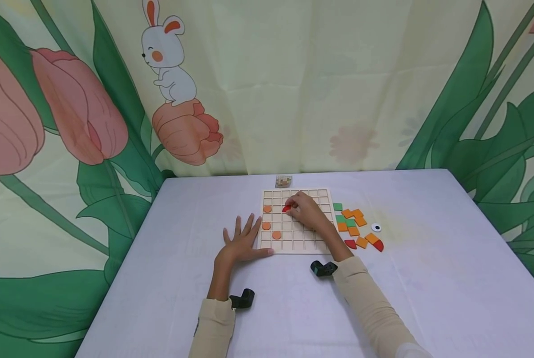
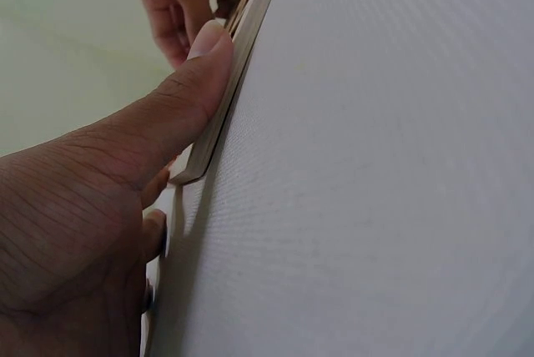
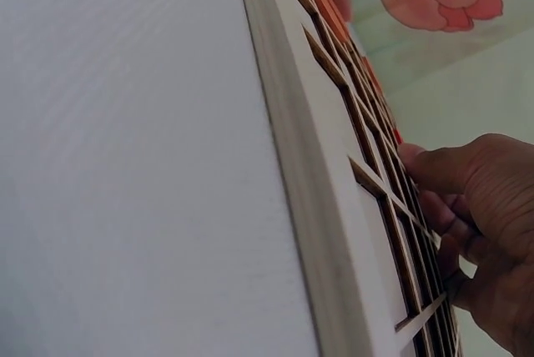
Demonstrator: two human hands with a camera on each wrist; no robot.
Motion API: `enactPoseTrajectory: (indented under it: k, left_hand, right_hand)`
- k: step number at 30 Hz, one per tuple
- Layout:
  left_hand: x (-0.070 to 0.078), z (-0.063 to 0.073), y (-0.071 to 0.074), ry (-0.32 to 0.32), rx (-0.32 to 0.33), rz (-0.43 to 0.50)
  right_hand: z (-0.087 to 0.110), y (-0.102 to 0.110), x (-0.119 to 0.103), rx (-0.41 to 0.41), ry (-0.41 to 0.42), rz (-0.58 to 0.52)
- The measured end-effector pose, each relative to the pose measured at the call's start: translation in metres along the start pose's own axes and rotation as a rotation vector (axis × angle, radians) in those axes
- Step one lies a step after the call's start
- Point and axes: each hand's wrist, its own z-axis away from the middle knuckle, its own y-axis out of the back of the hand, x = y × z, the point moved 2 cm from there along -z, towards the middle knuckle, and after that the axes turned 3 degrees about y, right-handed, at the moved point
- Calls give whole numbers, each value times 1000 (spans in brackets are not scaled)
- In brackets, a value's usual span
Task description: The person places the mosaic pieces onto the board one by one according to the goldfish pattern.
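The right hand point(image 1: 309, 211) pinches a red piece point(image 1: 286, 209) at the white grid board point(image 1: 293, 250), left of its middle. The bit that shows looks longer side to side; fingers hide its far end, so I can't tell where it points. The left hand point(image 1: 242, 243) spreads its fingers, thumb on the board's near edge.

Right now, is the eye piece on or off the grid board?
Off. In the head view, the eye piece lies on the white tablecloth, apart from the grid board and to its right.
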Motion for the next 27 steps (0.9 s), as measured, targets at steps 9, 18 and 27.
enactPoseTrajectory:
  k: [9, 18, 27]
  left_hand:
    - [-1, 1, 0, 4, -3, 12]
    - [-2, 1, -3, 2, -4, 25]
    - [-2, -1, -4, 8, -3, 15]
  right_hand:
    - [2, 0, -1, 23, 24, -19]
    - [9, 4, 6, 68, 42, -74]
    - [22, 27, 11, 113, 45, -56]
